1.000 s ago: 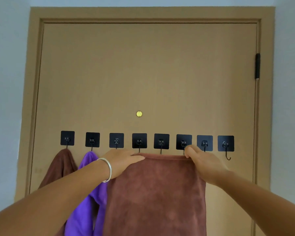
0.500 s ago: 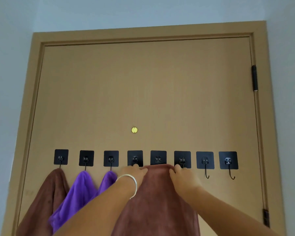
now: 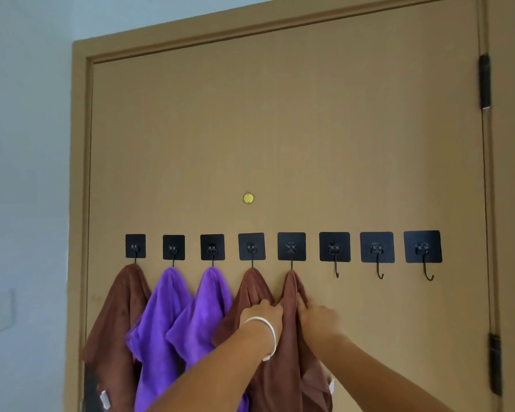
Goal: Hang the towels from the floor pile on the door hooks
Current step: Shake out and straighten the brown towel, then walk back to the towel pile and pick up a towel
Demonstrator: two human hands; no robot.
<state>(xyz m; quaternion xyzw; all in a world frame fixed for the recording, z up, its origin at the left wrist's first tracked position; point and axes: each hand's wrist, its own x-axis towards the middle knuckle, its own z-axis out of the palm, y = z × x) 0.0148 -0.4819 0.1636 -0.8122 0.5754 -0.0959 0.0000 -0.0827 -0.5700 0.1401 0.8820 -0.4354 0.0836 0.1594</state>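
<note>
Brown towel: the brown towel (image 3: 290, 346) you are hanging is draped from two neighbouring hooks, the fourth hook (image 3: 252, 263) and the fifth hook (image 3: 291, 264) from the left, and falls in two folds that meet between your hands.
Left grip: your left hand (image 3: 262, 315), bracelet at the wrist, has its fingers curled into the cloth below the fourth hook, clenched on a fold of the brown towel.
Right grip: your right hand (image 3: 318, 318) lies against the fold under the fifth hook, fingertips pressed to the cloth; whether they pinch it or only push it, you cannot tell from here.
Key relation: both hooks carrying the towel sit straight above your grips, and the towel's long axis runs downward past your wrists and out of view.
Nearer hand: each hand is under its own hook, so neither has an edge; the three bare hooks (image 3: 379, 273) lie up and to the right of your right grip, nearest that hand.
Other towels: left of your left grip hang a purple towel (image 3: 185, 316) on two hooks and another brown one (image 3: 116, 322) on the first.
Stage, as judged: the towel seems seated; you are likely settling its folds before letting go.
</note>
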